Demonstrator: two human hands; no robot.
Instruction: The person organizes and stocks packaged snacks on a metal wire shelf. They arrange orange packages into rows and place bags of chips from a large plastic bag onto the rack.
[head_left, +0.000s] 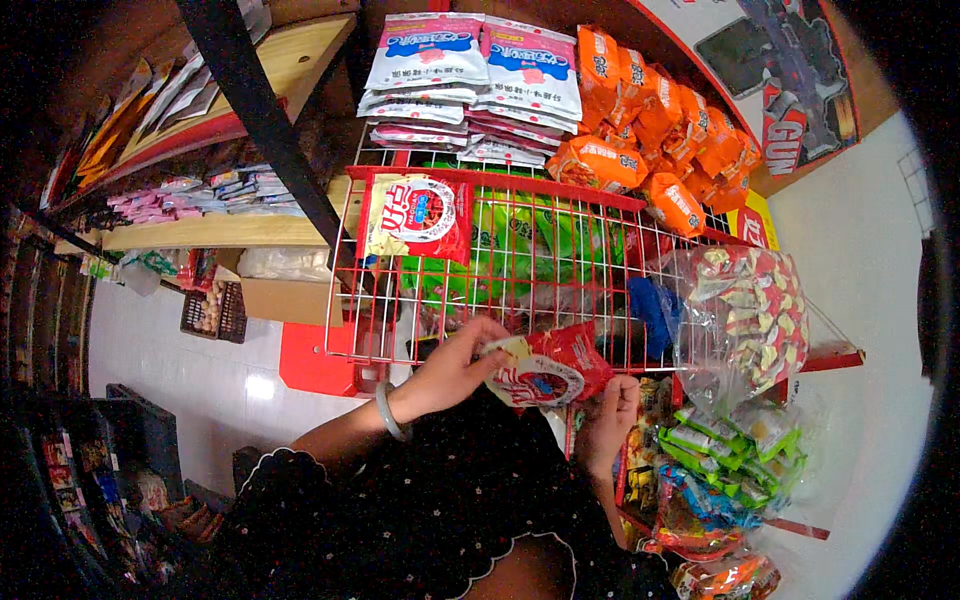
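A red and cream snack packet (551, 367) is held between both hands, tilted, in front of the edge of a red and white wire shelf (540, 300). My left hand (465, 367), with a pale bangle at the wrist, grips its upper left corner between thumb and fingers. My right hand (615, 412) is at its lower right edge, fingers curled; its exact hold is hard to see. A similar red and cream packet (416, 217) lies flat on the wire shelf at the left. A clear bag of red and cream packets (750, 315) sits at the shelf's right end.
Stacked white and pink packets (427, 56) and a heap of orange packets (660, 120) stand behind. Green packets (540, 225) show beneath the wires. Bagged green snacks (735, 442) are at the lower right. A wooden shelf (217, 232) and a black post (262, 105) stand left.
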